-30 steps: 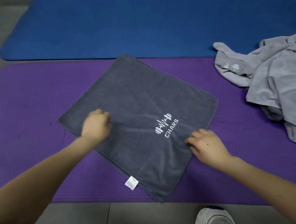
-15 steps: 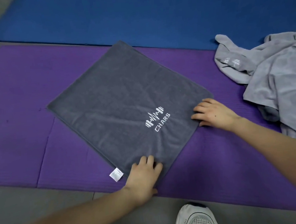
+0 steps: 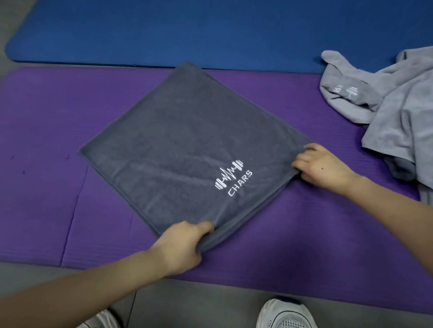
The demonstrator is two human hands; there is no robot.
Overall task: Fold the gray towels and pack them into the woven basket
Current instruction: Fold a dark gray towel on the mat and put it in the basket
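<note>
Cloth: plush square towel (image 3: 182, 151) on ribbed mat (image 3: 40, 180).
Grips: your left hand (image 3: 181, 246) pinches its near corner, right hand (image 3: 319, 167) its right corner.
Room: open mat left; crumpled heap (image 3: 403, 108) right.

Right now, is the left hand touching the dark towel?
Touching. The head view shows the left hand pinching the near corner of the dark towel, thumb on top and fingers curled under the lifted edge.

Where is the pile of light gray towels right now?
In the head view, the light gray towels lie crumpled at the far right, across the purple mat and the blue mat, just right of the right hand gripping the dark towel.
</note>
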